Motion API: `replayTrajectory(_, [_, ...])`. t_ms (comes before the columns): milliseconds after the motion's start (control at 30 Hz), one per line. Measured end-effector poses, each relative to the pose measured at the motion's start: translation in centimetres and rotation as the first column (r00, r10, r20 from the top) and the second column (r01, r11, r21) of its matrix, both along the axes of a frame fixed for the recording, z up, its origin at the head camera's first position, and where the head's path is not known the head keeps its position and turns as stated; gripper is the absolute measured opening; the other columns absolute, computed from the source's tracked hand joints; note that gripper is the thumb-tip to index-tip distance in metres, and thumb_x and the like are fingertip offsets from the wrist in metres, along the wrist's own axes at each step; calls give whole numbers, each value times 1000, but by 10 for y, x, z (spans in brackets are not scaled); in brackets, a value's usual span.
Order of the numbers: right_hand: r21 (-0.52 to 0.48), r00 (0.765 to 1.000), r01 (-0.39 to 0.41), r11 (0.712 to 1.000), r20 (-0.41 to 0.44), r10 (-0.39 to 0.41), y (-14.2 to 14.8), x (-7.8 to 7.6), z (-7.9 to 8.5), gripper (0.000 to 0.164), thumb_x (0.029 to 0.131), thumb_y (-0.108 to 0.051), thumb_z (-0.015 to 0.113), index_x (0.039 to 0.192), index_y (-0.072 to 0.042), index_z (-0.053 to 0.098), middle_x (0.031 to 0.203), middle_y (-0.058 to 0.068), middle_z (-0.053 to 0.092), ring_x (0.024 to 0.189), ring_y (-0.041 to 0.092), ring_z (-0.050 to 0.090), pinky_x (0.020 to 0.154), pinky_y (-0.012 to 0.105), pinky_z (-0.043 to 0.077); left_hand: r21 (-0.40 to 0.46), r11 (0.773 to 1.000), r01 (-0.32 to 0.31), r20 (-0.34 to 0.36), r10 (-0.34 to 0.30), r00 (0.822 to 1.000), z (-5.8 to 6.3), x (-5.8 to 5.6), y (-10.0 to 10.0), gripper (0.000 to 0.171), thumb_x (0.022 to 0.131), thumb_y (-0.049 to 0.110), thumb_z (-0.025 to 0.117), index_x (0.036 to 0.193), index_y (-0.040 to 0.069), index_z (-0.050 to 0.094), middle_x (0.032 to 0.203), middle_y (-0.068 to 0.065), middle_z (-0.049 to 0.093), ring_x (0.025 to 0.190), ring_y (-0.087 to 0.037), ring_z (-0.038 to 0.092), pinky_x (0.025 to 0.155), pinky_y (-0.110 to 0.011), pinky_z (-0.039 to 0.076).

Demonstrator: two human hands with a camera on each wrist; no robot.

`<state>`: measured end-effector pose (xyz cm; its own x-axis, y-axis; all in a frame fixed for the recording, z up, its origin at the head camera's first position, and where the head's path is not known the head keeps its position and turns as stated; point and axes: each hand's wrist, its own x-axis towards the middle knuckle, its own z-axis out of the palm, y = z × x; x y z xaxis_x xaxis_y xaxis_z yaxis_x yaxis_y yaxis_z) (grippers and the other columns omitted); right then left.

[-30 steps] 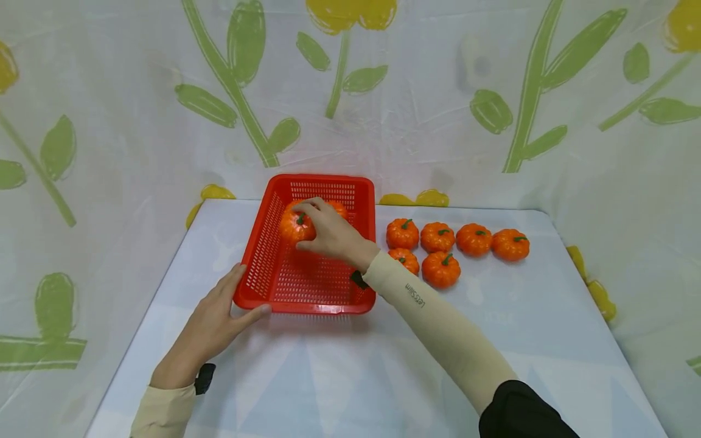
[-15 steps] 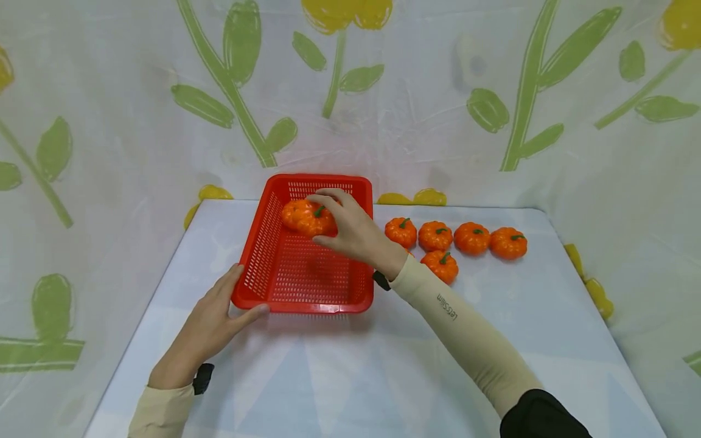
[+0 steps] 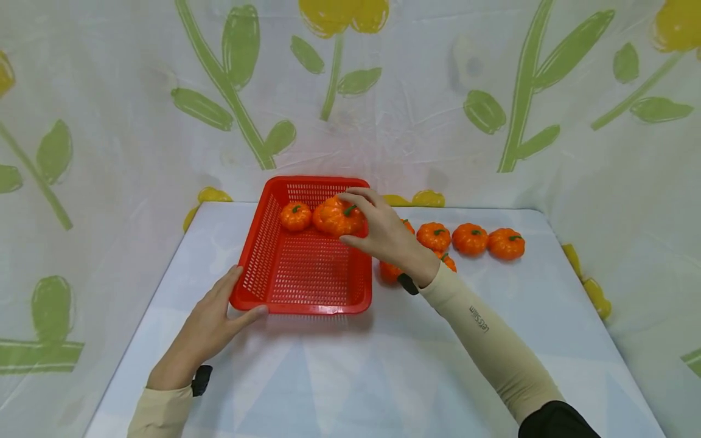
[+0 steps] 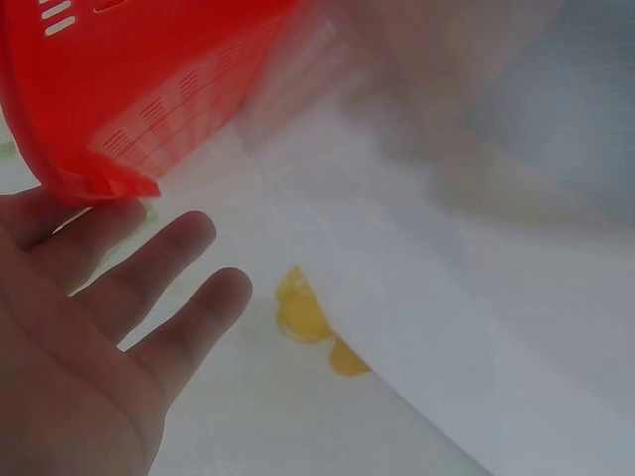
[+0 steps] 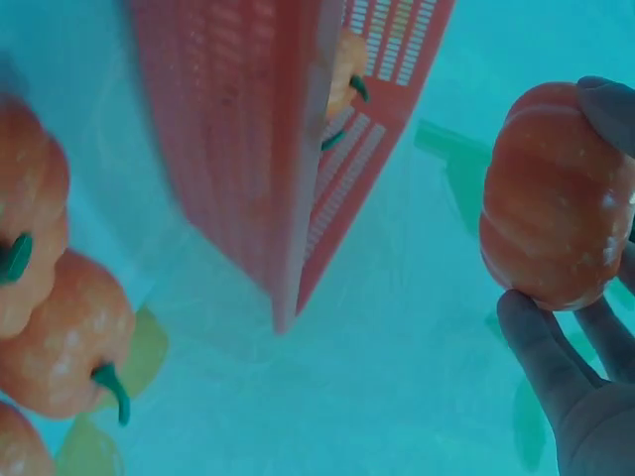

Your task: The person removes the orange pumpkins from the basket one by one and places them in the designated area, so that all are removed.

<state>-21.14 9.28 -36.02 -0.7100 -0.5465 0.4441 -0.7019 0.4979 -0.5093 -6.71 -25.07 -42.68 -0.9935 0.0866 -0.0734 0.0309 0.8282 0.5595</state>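
Note:
My right hand (image 3: pixel 386 231) holds a small orange pumpkin (image 3: pixel 342 218) with a green stem, over the right part of a red plastic basket (image 3: pixel 312 283). In the right wrist view the held pumpkin (image 5: pixel 556 198) sits between thumb and fingers, clear of the basket wall. Inside the basket, one pumpkin (image 3: pixel 296 216) lies at the back left; another (image 3: pixel 319 217) beside it is partly covered by the held one. My left hand (image 3: pixel 210 319) rests at the basket's front left corner, thumb along the front rim. Its fingers (image 4: pixel 164 263) are straight, some touching the rim from outside.
Right of the basket, several more pumpkins (image 3: pixel 470 239) stand in rows on the white table (image 3: pixel 438 365). My right hand and wrist partly cover the nearest ones. A flower-printed cloth (image 3: pixel 411 134) hangs behind the table.
The right hand has carried its pumpkin from the left part of the basket to the right. The pumpkin at the basket's back left has come into full view. My left hand stays at the corner.

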Motion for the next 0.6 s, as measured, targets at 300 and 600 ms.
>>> replayTrajectory(300, [-31, 997, 58, 998, -50, -60, 45, 2, -1, 76, 79, -18, 90, 144, -10, 52, 147, 7, 45, 128, 22, 50, 104, 38, 48, 9, 1000, 10, 2, -10, 1000, -2, 0, -1, 109, 88, 67, 67, 165, 17, 7, 168, -15, 17, 147, -45, 25, 108, -72, 30])
replayTrajectory(600, [-22, 979, 206, 978, 11, -205, 92, 10, -6, 78, 79, -17, 90, 146, -12, 51, 151, 5, 43, 109, 21, 55, 90, 41, 54, 5, 1000, 9, 4, -9, 1000, -1, 0, -2, 110, 87, 67, 66, 165, 17, 6, 168, -15, 16, 147, -46, 25, 108, -73, 31])
